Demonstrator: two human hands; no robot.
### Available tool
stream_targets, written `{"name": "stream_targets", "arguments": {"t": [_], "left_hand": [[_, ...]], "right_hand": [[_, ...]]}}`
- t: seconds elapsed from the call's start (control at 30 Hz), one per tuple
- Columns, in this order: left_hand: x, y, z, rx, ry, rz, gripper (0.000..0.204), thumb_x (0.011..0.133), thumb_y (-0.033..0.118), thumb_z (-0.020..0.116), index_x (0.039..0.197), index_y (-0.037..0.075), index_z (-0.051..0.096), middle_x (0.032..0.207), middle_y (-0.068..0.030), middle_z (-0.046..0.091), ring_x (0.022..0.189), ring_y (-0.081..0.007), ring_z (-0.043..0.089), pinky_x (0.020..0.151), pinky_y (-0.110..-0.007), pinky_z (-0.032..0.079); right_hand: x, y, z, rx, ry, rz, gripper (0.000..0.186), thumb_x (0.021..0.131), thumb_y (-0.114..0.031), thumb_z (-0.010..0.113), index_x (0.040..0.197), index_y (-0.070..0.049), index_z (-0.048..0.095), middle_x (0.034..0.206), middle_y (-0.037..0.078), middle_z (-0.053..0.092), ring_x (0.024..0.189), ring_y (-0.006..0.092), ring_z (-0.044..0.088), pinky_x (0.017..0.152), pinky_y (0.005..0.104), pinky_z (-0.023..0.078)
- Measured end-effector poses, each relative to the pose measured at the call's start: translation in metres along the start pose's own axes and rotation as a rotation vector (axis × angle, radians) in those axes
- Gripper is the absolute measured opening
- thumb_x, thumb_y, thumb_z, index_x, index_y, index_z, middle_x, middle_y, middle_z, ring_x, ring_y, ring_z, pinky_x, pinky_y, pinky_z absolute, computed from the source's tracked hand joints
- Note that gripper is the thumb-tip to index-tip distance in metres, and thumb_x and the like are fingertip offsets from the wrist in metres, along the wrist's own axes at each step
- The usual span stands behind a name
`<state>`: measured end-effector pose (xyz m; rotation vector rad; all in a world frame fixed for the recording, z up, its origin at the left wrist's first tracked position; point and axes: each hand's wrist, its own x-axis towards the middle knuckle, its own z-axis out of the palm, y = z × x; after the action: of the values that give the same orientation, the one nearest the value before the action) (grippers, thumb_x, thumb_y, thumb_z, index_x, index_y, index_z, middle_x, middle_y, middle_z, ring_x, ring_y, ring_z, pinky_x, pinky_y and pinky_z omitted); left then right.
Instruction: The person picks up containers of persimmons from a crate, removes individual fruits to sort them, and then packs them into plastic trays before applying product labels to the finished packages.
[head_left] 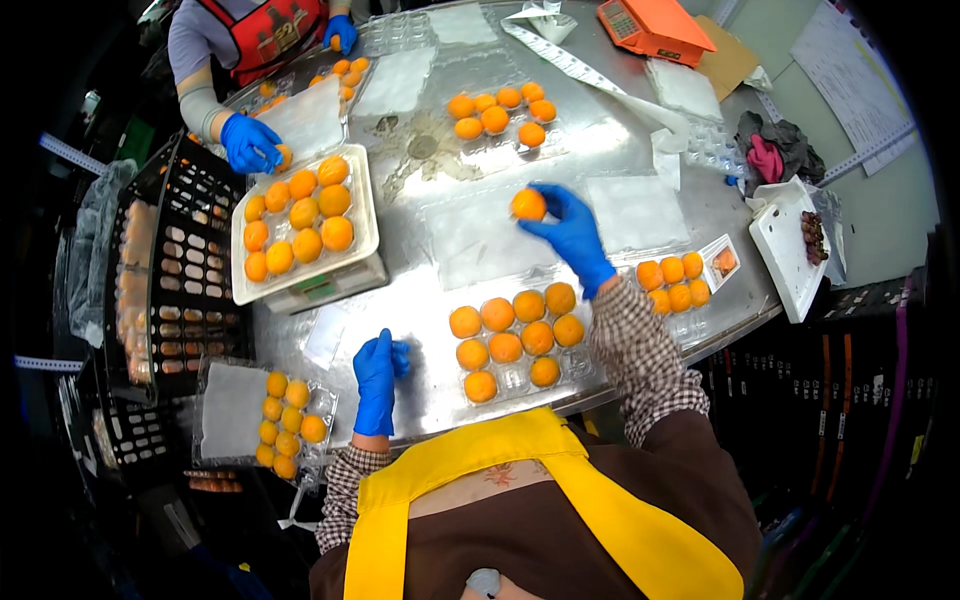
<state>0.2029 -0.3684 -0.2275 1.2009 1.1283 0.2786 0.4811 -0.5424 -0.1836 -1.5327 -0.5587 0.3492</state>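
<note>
A blue-gloved left hand [376, 382] hangs loose, its fingers extended near the edge of a metal table [400, 285], while the right hand [568, 226] grasps an orange fruit [528, 204] between thumb and fingers above the tabletop. At far left, a black crate [147, 300] holds rows of packed goods behind its slotted wall. Just beside it, a clear pack [322, 402] of fruit lies with a white sheet [232, 405] in its other half. Beyond, a co-worker in a red apron [280, 38] reaches a gloved hand [249, 142] to a fruit at the corner of a white tray [367, 215], which is filled with more fruit and rests on a pale base [318, 291]. At center, ten fruits sit in the cups of a clear tray [513, 378] nearest the wearer; another group [494, 120] stands farther back. To the right are a six-fruit pack [679, 297], an orange scale [658, 28], a pink cloth [765, 158] and a tilted tray [775, 252] bearing dark red fruit [812, 238].
</note>
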Motion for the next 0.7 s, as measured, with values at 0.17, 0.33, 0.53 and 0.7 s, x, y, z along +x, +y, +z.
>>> {"name": "stream_targets", "arguments": {"t": [0.17, 0.33, 0.53, 0.7], "left_hand": [[0.016, -0.012, -0.008, 0.146, -0.111, -0.211, 0.045, 0.09, 0.036, 0.042, 0.072, -0.002, 0.061, 0.052, -0.0062, 0.054, 0.039, -0.0129, 0.046, 0.037, -0.023, 0.037], [0.029, -0.014, -0.014, 0.0, -0.183, -0.36, 0.051, 0.089, 0.04, 0.039, 0.071, -0.002, 0.06, 0.056, -0.01, 0.057, 0.042, -0.0183, 0.051, 0.04, -0.026, 0.041], [0.019, -0.002, -0.009, 0.086, -0.098, -0.403, 0.047, 0.086, 0.039, 0.044, 0.066, -0.001, 0.059, 0.053, -0.0113, 0.056, 0.039, -0.0197, 0.052, 0.038, -0.028, 0.041], [0.02, -0.001, -0.006, 0.089, -0.073, -0.435, 0.046, 0.086, 0.037, 0.045, 0.066, -0.001, 0.06, 0.053, -0.0112, 0.056, 0.039, -0.0193, 0.052, 0.037, -0.028, 0.042]], "right_hand": [[0.087, 0.043, -0.067, -0.575, 0.237, -0.074, 0.046, 0.063, -0.01, 0.071, 0.106, -0.006, 0.055, 0.103, 0.01, 0.056, 0.093, 0.023, 0.057, 0.082, 0.0311, 0.045], [0.145, 0.062, -0.086, -0.951, 0.167, -0.182, 0.038, 0.067, -0.007, 0.064, 0.103, -0.012, 0.056, 0.102, 0.009, 0.055, 0.093, 0.029, 0.055, 0.081, 0.0359, 0.045], [0.179, 0.063, -0.08, -1.254, -0.188, -0.175, 0.036, 0.071, -0.006, 0.06, 0.104, -0.018, 0.055, 0.1, 0.009, 0.054, 0.094, 0.028, 0.054, 0.079, 0.0376, 0.045], [0.189, 0.073, -0.09, -1.271, -0.266, -0.091, 0.037, 0.068, -0.008, 0.063, 0.104, -0.015, 0.055, 0.1, 0.009, 0.054, 0.095, 0.0295, 0.053, 0.083, 0.0366, 0.044]]}}
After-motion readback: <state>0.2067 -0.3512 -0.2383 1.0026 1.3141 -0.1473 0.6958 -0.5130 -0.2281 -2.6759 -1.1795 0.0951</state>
